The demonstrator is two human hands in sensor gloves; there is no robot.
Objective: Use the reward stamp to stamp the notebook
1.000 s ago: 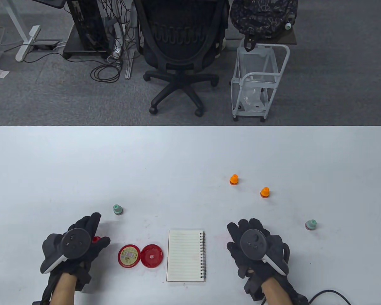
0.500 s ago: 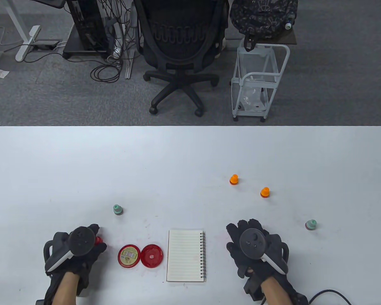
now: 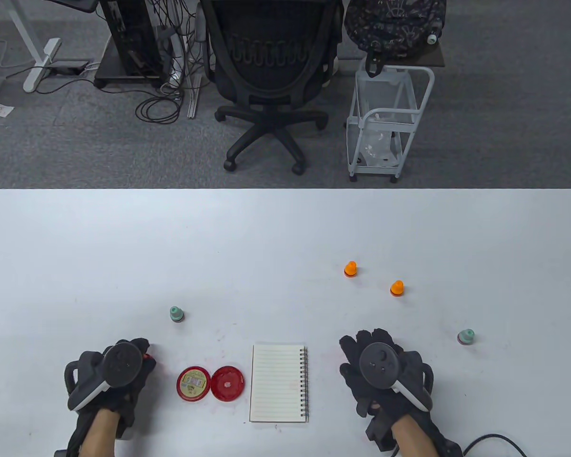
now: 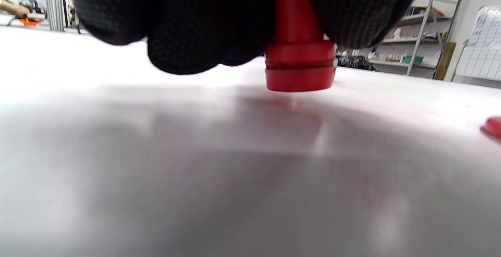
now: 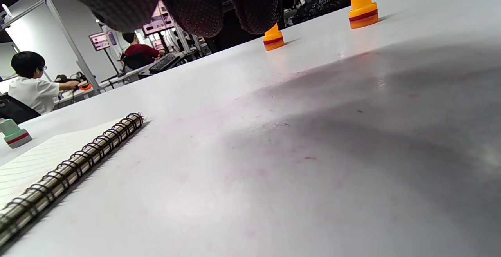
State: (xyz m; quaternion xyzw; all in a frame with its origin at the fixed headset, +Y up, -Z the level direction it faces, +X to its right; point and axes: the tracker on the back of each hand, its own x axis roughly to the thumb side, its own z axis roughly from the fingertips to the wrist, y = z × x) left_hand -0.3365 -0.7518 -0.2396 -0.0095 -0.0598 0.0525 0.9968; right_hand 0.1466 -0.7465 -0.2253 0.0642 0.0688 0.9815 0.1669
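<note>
two gloved hands rest low at the table: the left hand (image 3: 116, 376) pinches the red stamp (image 4: 299, 53), its base on the table; the right hand (image 3: 385, 373) lies spread, holding nothing. the notebook (image 3: 278, 383) sits between them.

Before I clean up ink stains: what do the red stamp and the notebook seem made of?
Red stamp: likely moulded plastic, smooth with a slight sheen and stepped rings. Notebook: lined paper, matte, bound by dark, apparently metal wire coils.
</note>
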